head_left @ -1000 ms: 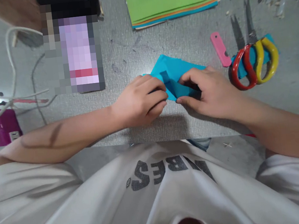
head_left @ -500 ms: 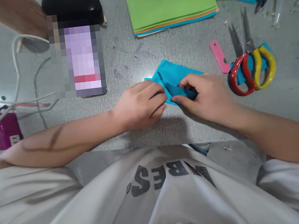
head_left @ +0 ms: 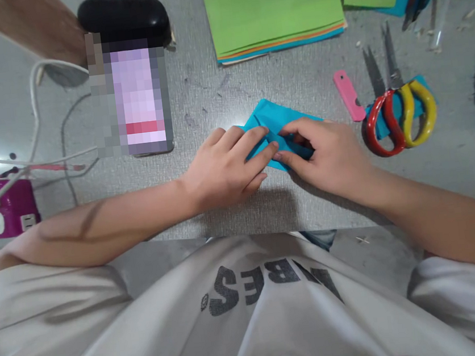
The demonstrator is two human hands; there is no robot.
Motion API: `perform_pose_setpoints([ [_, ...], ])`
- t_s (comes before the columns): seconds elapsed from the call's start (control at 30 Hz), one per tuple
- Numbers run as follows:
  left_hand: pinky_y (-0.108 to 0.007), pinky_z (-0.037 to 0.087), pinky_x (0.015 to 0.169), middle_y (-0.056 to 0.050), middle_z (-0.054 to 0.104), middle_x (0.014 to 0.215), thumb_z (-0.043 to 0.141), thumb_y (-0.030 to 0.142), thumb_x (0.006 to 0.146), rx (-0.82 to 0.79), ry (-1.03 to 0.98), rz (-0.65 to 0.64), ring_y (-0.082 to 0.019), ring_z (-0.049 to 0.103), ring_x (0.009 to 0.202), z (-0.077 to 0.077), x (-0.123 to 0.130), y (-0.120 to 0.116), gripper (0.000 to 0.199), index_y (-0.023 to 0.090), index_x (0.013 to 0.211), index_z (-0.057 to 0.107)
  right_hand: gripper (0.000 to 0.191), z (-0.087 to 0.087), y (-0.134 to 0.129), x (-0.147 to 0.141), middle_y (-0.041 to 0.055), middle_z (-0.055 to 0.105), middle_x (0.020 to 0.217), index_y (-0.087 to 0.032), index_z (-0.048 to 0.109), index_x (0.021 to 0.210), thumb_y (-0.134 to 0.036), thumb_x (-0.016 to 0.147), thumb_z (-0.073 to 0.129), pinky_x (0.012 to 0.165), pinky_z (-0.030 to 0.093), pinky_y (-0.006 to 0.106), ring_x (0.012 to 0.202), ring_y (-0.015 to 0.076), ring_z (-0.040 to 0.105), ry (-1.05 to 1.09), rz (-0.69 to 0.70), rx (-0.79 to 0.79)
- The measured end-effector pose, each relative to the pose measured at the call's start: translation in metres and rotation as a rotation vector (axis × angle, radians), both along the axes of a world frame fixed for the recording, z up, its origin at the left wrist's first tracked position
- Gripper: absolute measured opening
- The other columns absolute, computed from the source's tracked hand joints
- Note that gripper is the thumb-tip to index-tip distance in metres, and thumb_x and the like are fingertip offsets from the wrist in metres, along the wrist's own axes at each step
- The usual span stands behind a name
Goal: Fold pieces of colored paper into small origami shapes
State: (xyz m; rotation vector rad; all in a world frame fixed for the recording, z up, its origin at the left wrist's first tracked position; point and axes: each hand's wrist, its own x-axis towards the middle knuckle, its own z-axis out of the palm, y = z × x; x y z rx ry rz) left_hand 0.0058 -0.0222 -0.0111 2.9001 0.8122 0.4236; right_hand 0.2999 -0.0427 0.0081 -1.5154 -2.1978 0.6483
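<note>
At the frame's centre, the left hand [head_left: 229,164], its grip unclenched, is resting across the blue paper [head_left: 271,116], seemingly steadying it against the worktop [head_left: 307,73]; the right hand [head_left: 333,153] is pinching a folded part, apparently controlling the crease.

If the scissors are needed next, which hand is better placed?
Probably the right hand: it is nearer the scissors; the left hand, on the blue paper, would have to reach past the right.
</note>
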Motion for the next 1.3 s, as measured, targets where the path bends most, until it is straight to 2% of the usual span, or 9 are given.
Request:
perform_pose_setpoints([
  [0.13,-0.059,0.060,0.108,-0.024,0.067,0.185,0.057,0.047,0.127,-0.031,0.050,0.032,-0.044,0.073,0.141,0.003,0.001,-0.001,0.060,0.029,0.184,0.062,0.021,0.000,0.001,0.001,0.0091,0.094,0.113,-0.032,0.083,0.121,-0.052,0.116,0.081,0.088,0.058,0.053,0.095,0.0363,0.085,-0.024,0.026,0.008],
  [0.27,-0.059,0.059,0.109,-0.024,0.062,0.192,0.061,0.048,0.125,-0.040,0.061,0.033,-0.045,0.072,0.144,0.004,0.001,0.000,0.062,0.030,0.184,0.063,0.019,0.001,0.002,0.000,0.0098,0.094,0.114,-0.032,0.084,0.122,-0.050,0.117,0.080,0.089,0.059,0.054,0.097,0.0371,0.085,-0.032,0.040,0.000],
  [0.4,-0.060,0.058,0.112,-0.024,0.059,0.196,0.061,0.050,0.125,-0.076,0.070,0.038,-0.047,0.069,0.149,0.004,0.001,0.000,0.062,0.029,0.183,0.064,0.021,0.003,0.001,-0.001,0.0093,0.093,0.109,-0.033,0.084,0.128,-0.051,0.118,0.078,0.088,0.059,0.054,0.096,0.0374,0.084,-0.034,0.027,0.001],
  [0.53,-0.062,0.057,0.115,-0.024,0.056,0.199,0.066,0.044,0.121,-0.106,0.083,0.044,-0.048,0.067,0.152,0.005,0.002,0.000,0.072,0.029,0.191,0.057,0.021,0.004,0.000,-0.002,0.0088,0.090,0.102,-0.032,0.083,0.134,-0.040,0.120,0.069,0.090,0.059,0.054,0.091,0.0363,0.083,-0.033,0.012,-0.001],
  [0.7,-0.064,0.055,0.119,-0.022,0.049,0.206,0.070,0.040,0.118,-0.137,0.085,0.054,-0.049,0.064,0.155,0.003,0.002,-0.001,0.082,0.032,0.197,0.051,0.024,0.004,-0.001,-0.002,0.0054,0.086,0.093,-0.032,0.081,0.136,-0.034,0.116,0.069,0.088,0.058,0.052,0.085,0.0341,0.080,-0.010,-0.007,-0.006],
  [0.93,-0.067,0.050,0.125,-0.019,0.045,0.209,0.068,0.057,0.124,-0.171,0.048,0.078,-0.051,0.057,0.161,-0.003,0.001,0.001,0.078,0.038,0.197,0.052,0.021,0.003,-0.002,0.000,0.0031,0.083,0.091,-0.033,0.078,0.132,-0.033,0.112,0.073,0.083,0.057,0.049,0.080,0.0310,0.077,0.021,-0.022,-0.020],
  [1.1,-0.071,0.047,0.127,-0.019,0.044,0.209,0.068,0.059,0.125,-0.186,0.046,0.080,-0.052,0.057,0.161,-0.007,0.000,0.002,0.076,0.041,0.197,0.052,0.023,0.006,-0.002,0.002,0.0032,0.084,0.094,-0.033,0.079,0.132,-0.032,0.110,0.074,0.080,0.056,0.047,0.080,0.0295,0.076,0.050,-0.035,-0.038],
  [1.3,-0.074,0.048,0.128,-0.020,0.048,0.207,0.084,0.062,0.117,-0.177,-0.022,0.133,-0.057,0.055,0.169,0.000,-0.001,-0.002,0.084,0.043,0.193,0.055,0.029,0.005,-0.002,0.006,0.0030,0.086,0.098,-0.032,0.078,0.136,-0.031,0.108,0.076,0.076,0.055,0.045,0.077,0.0277,0.074,0.066,-0.053,-0.081],
])
